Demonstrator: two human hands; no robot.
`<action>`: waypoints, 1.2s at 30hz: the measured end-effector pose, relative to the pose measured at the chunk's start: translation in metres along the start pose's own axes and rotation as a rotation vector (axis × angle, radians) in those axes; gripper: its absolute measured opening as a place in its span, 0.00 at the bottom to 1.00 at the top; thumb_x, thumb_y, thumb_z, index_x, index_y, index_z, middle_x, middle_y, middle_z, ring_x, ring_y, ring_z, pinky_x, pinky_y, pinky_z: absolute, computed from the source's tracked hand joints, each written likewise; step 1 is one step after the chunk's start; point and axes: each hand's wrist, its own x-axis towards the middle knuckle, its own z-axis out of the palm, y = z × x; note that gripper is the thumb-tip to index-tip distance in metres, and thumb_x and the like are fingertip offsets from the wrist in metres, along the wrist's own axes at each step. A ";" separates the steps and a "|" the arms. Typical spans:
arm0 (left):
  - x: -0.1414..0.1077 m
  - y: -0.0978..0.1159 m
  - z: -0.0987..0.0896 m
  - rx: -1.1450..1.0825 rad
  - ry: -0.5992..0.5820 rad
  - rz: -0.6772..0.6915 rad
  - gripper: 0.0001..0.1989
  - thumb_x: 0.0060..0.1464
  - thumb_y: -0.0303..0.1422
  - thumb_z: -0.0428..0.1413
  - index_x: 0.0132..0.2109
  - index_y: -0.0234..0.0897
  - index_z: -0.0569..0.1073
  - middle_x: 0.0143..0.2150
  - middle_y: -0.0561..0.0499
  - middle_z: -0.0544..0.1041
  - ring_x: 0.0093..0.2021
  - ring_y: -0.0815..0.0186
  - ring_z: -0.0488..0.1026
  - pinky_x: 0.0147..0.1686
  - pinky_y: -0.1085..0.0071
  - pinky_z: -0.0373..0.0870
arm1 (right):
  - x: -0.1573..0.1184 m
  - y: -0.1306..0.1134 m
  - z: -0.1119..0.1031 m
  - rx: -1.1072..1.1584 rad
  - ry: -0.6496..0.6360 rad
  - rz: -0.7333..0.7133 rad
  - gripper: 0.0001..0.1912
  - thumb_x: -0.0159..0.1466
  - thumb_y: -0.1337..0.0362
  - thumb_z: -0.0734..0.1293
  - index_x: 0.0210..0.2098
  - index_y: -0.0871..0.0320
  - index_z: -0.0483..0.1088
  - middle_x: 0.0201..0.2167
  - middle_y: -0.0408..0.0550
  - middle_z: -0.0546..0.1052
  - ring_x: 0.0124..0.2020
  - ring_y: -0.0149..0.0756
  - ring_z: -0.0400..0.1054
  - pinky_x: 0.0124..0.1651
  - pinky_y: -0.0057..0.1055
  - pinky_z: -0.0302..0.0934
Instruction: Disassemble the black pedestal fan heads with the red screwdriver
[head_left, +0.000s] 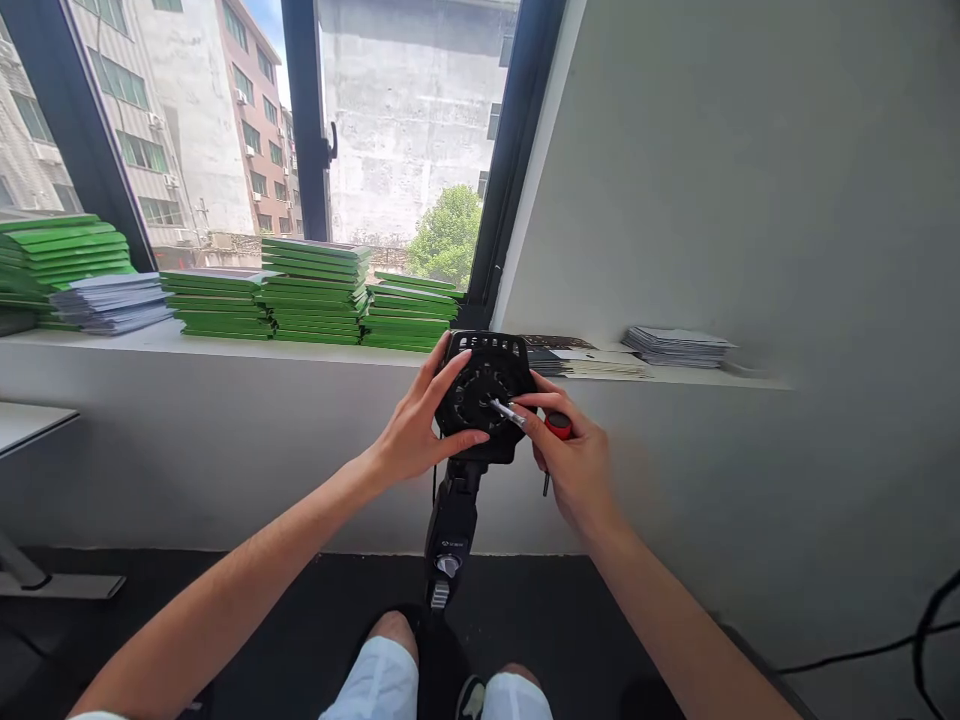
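In the middle of the head view stands what looks like the black motor housing (486, 385) of a stand fan, without grille or blades, its round vented face toward me. My left hand (427, 415) grips the housing's left side, fingers over its upper edge and thumb across the lower face. My right hand (566, 440) is at its right side, thumb and fingers closed around a slim silver rod (508, 411) whose tip meets the centre of the face. I cannot tell whether the rod is a shaft or a tool. A red-and-black screwdriver (558, 425) is tucked in the same hand, tip downward.
Below the housing, a black column (452, 515) carries a silver knob (448, 565). Stacks of green-edged books (315, 295) and white papers (679, 346) lie on the windowsill (360, 358). A table edge (34, 425) is at left; a black cable (847, 660) runs at lower right.
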 end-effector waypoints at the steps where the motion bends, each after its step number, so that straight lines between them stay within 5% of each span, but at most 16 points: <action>1: 0.002 0.000 0.000 0.002 0.012 0.000 0.42 0.59 0.46 0.62 0.74 0.54 0.51 0.78 0.45 0.47 0.76 0.47 0.50 0.71 0.47 0.59 | 0.001 0.001 -0.001 -0.004 0.000 0.012 0.18 0.59 0.47 0.72 0.36 0.55 0.79 0.59 0.53 0.74 0.28 0.24 0.64 0.23 0.24 0.53; 8: 0.008 -0.002 0.008 0.012 0.066 0.044 0.33 0.63 0.41 0.59 0.72 0.52 0.57 0.78 0.47 0.50 0.74 0.50 0.56 0.69 0.54 0.63 | 0.006 0.010 -0.004 0.107 -0.015 0.114 0.19 0.58 0.47 0.74 0.37 0.58 0.77 0.64 0.55 0.71 0.17 0.15 0.51 0.17 0.25 0.47; 18: 0.005 -0.008 0.009 0.012 0.201 0.140 0.33 0.62 0.38 0.61 0.71 0.52 0.59 0.74 0.44 0.59 0.72 0.53 0.62 0.65 0.57 0.69 | 0.009 0.009 0.000 0.112 -0.047 0.081 0.12 0.59 0.50 0.74 0.34 0.50 0.79 0.64 0.44 0.71 0.19 0.16 0.52 0.20 0.29 0.49; 23: 0.005 -0.010 0.012 0.000 0.216 0.138 0.33 0.62 0.38 0.61 0.71 0.52 0.59 0.75 0.43 0.59 0.72 0.53 0.61 0.65 0.55 0.69 | 0.012 0.009 0.001 0.055 -0.052 0.042 0.10 0.59 0.51 0.74 0.35 0.48 0.80 0.62 0.45 0.72 0.24 0.21 0.61 0.24 0.29 0.54; 29: 0.006 -0.010 0.012 -0.013 0.219 0.120 0.32 0.62 0.37 0.61 0.70 0.52 0.60 0.74 0.42 0.60 0.72 0.52 0.61 0.64 0.54 0.70 | 0.016 0.005 -0.001 0.152 -0.097 0.156 0.12 0.57 0.51 0.75 0.33 0.51 0.79 0.68 0.45 0.66 0.16 0.12 0.51 0.19 0.29 0.45; 36: 0.007 -0.012 0.012 -0.018 0.225 0.091 0.32 0.61 0.36 0.62 0.69 0.52 0.61 0.74 0.43 0.60 0.71 0.53 0.62 0.64 0.54 0.71 | 0.021 0.002 0.001 0.150 -0.101 0.191 0.16 0.55 0.49 0.76 0.32 0.55 0.76 0.67 0.47 0.67 0.18 0.13 0.49 0.17 0.27 0.41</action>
